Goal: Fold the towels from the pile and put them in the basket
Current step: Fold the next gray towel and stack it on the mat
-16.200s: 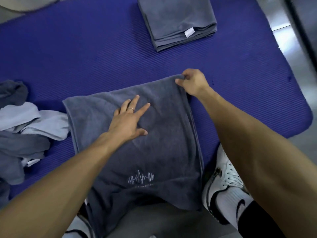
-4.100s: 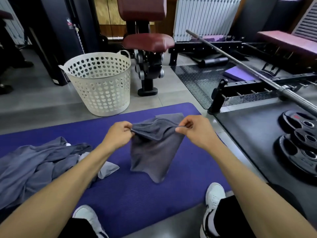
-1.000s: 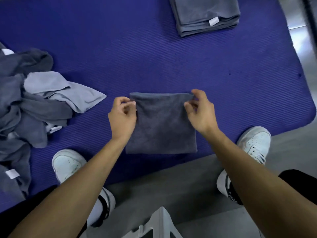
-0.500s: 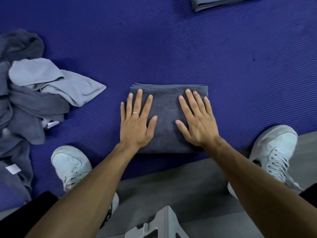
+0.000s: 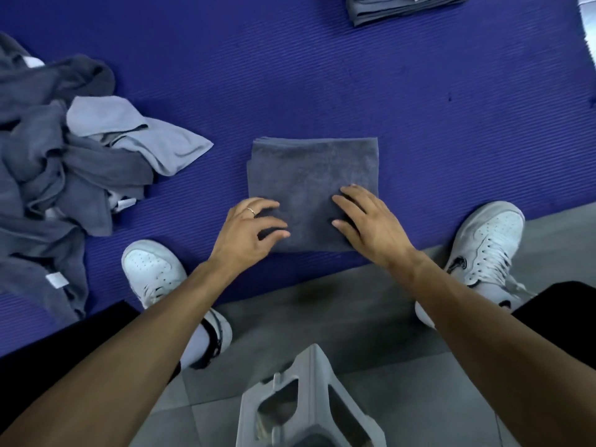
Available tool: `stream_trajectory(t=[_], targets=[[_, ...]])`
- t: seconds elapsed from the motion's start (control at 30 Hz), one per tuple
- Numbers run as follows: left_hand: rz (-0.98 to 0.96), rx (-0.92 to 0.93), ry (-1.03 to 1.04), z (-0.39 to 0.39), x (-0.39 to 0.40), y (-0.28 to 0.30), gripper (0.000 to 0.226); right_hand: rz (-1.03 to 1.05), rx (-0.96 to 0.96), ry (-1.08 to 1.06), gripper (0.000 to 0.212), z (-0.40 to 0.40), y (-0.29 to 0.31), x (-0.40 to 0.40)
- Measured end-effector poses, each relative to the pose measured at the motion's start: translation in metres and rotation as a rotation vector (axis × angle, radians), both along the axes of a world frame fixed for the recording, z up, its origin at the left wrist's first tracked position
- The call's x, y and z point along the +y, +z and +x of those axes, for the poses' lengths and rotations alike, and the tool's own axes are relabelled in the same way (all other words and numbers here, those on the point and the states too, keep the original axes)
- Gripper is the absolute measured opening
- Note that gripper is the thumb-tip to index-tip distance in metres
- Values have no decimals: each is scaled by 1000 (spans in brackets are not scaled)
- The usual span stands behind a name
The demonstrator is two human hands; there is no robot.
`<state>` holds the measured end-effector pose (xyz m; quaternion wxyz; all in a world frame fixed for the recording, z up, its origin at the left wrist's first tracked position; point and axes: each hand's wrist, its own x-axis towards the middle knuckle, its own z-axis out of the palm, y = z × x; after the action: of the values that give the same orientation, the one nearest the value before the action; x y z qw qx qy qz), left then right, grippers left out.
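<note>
a ribbed blue mat [image 5: 322, 75] covers most of the frame, with grey floor tiles [image 5: 371, 317] along the lower edge and a pale plastic stool [image 5: 309, 408] at the bottom centre. in the middle of the frame a dark grey folded towel [image 5: 309, 169] lies flat on the mat as a neat, nearly square packet, its layered fold edges showing along the top and left sides. its near edge sits just inside the mat's lower border. the pile of loose towels [image 5: 54, 169], dark grey with one lighter grey piece on top, sprawls at the left of the frame, apart from the folded one. a stack of folded towels [image 5: 400, 8] is cut off by the upper right edge. bare mat lies open above the folded towel and to its right; a white shoe [image 5: 151, 272] stands at lower left and another white shoe [image 5: 483, 243] at right, both near the towel's lower corners.

the left hand [image 5: 248, 233], wearing a ring, rests on the towel's lower left corner with fingers loosely bent and spread, thumb on the cloth. the right hand [image 5: 371, 224] lies on the lower right part, fingers gently curved and apart, fingertips touching the cloth. neither grip closes round the fabric.
</note>
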<state>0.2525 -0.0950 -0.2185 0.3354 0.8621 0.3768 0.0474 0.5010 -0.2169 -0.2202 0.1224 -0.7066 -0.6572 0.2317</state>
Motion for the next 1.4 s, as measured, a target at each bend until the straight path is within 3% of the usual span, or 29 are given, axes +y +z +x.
stream_trajectory(t=[0.1,0.2,0.33,0.53,0.7,0.83,0.87,0.93,1.03,1.13,1.27,1.4], targets=[[5,23,-8,0,-4,-1,41,38,74,-43,46,-4,-1,-10],[92,122,-186,-3,-11,-5,50,23,98,-11,46,-7,-6,-17],[138,134,-191,5,-11,-5,28,-13,113,20,50,-4,-13,-24],[-329,88,22,26,19,31,17,-119,168,47,67,4,18,-17],[-529,29,107,31,49,87,13,-65,398,-279,23,21,79,5],[-543,-166,166,33,52,130,10,-17,602,-439,15,32,133,15],[-537,-175,143,33,50,142,19,8,623,-461,14,34,149,15],[-467,-73,66,34,44,161,39,33,649,-501,17,36,173,13],[-332,55,51,40,32,187,43,66,659,-553,24,38,205,3],[-401,-197,255,47,26,215,34,135,710,-701,32,46,227,-10],[-426,-525,425,67,11,252,16,74,762,-781,75,50,237,-25],[-281,-570,381,87,6,284,14,30,843,-707,61,56,267,-26]])
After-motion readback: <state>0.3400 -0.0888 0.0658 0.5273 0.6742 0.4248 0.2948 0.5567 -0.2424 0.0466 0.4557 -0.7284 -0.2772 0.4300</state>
